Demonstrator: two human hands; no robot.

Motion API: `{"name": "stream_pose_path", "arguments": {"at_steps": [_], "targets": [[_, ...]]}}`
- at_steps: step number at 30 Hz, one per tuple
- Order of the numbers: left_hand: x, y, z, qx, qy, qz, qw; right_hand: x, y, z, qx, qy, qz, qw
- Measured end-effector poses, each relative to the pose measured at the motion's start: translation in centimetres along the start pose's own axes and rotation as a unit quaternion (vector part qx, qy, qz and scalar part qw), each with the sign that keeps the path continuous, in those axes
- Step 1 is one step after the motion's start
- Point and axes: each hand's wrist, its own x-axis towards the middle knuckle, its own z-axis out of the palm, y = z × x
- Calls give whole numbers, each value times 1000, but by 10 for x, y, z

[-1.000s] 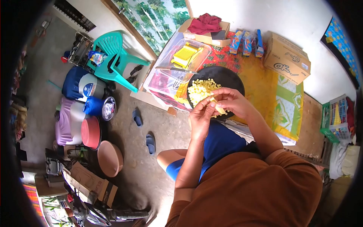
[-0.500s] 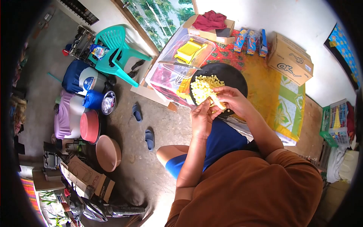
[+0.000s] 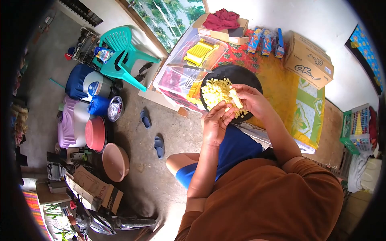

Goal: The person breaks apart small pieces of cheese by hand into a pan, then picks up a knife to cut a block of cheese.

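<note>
Over a round black tray [image 3: 252, 76] holding a heap of pale yellow cubes [image 3: 215, 93], both my hands work close together. My right hand [image 3: 252, 100] grips a pale yellow cut stick [image 3: 235, 99], possibly potato. Just below and left of it, my left hand [image 3: 216, 124] is closed, with a small pale yellow piece [image 3: 227, 109] pinched at its fingertips. A knife [image 3: 189, 67] lies across the clear plastic box [image 3: 173, 80] to the left. On that box rests a yellow slicer [image 3: 200, 52].
Blue-and-orange packs [image 3: 266, 42] and an OK carton [image 3: 309, 60] stand at the back of the covered table [image 3: 277, 92]. An open carton [image 3: 225, 34] bears a dark red cloth. Left are a green chair [image 3: 120, 52], basins [image 3: 115, 162] and slippers [image 3: 159, 146] on the floor.
My right hand has turned the pale stick more upright and shifted slightly up and away from my left hand. A small piece now shows at my left fingertips.
</note>
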Motion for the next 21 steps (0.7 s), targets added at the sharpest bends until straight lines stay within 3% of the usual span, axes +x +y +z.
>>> {"name": "stream_pose_path", "arguments": {"at_steps": [2, 7, 14, 15, 18, 21], "targets": [[9, -12, -7, 97, 8, 43, 994, 3, 0, -11, 0, 8, 3, 1000], [55, -38, -23, 354, 16, 167, 920, 6, 3, -36, 43, 11, 9, 999], [92, -37, -14, 564, 16, 219, 796, 7, 8, -57, 36, 51, -11, 998], [91, -37, -6, 547, 15, 206, 811, 8, 8, -58, 27, 62, -18, 998], [83, -39, 15, 352, -27, 122, 927, 8, 10, -61, 4, 79, -66, 995], [73, -40, 36, 295, -32, 101, 949, 9, 10, -59, -53, 62, -136, 987]]}}
